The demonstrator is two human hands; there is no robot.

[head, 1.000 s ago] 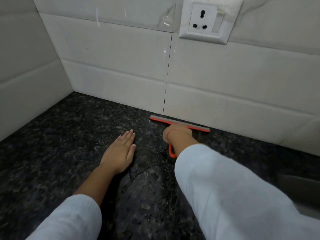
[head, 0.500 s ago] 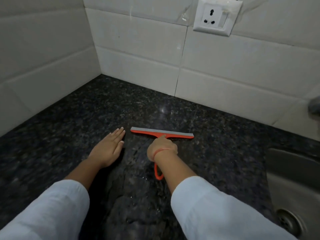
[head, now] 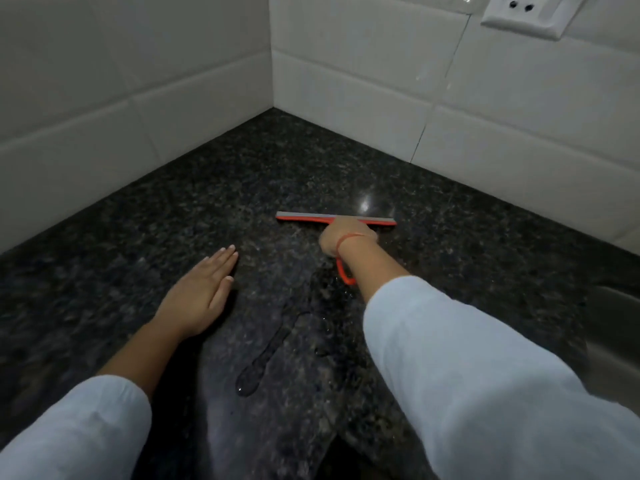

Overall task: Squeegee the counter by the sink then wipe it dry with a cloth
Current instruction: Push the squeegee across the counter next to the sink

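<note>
An orange squeegee (head: 304, 216) with a grey rubber blade lies blade-down on the dark speckled granite counter (head: 138, 237), well out from the back wall. My right hand (head: 343, 235) is closed around its handle, whose orange loop end sticks out below my wrist. My left hand (head: 202, 294) rests flat on the counter to the left, fingers together, holding nothing. A streak of water (head: 263, 358) lies on the stone between my arms. No cloth is in view.
White tiled walls (head: 346, 81) meet in a corner behind the counter. A white wall socket (head: 523, 12) sits at the top right. The steel sink edge (head: 616, 327) shows at the right border.
My right hand has drawn the squeegee from the foot of the back wall toward me across the counter. The view has shifted so the wall corner shows. My left hand stays flat.
</note>
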